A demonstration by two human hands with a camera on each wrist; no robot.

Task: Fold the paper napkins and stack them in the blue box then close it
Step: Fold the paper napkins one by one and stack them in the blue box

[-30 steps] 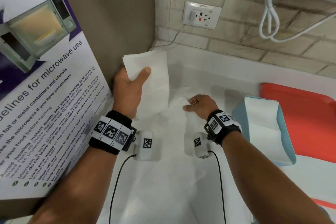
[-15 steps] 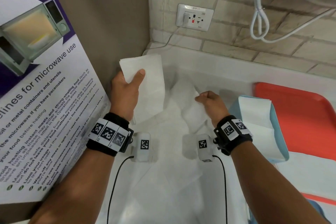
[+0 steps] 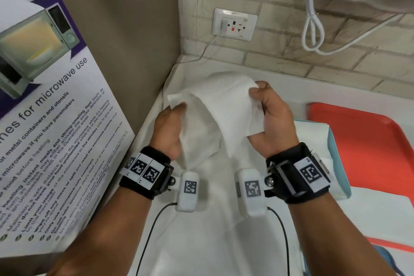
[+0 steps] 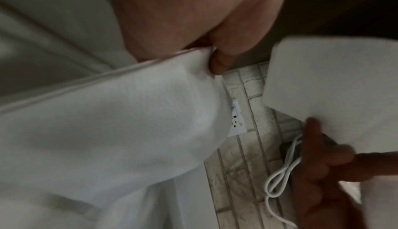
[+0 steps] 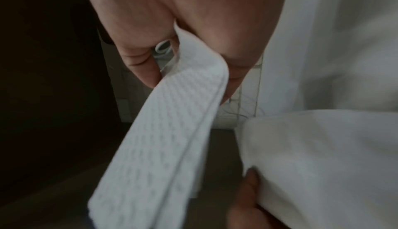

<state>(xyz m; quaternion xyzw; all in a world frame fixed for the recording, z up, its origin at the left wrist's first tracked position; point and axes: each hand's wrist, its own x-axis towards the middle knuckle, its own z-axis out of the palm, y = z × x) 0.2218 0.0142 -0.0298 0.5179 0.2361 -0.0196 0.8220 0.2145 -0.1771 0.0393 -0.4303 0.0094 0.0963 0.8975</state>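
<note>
Napkin (image 3: 226,116) is held off the counter (image 3: 224,231) between both hands, in front of the tiled wall (image 3: 336,56). Its right edge is pinched by the right hand (image 3: 272,116), fingers curled round the paper; the embossed sheet is seen doubled over in that grip in the right wrist view. The left hand (image 3: 169,130) is closed on white paper at the left side; whether this is the same sheet or a second napkin cannot be told. The box (image 3: 340,163) is seen open just right of the right wrist, with white paper already inside, beside a red tray (image 3: 369,141).

Step judged: folding, mid-fold, with stacking and closing not yet done. For the next move, edges must be brought together squarely and a crease pressed, then the napkin carried rightward into the box.
</note>
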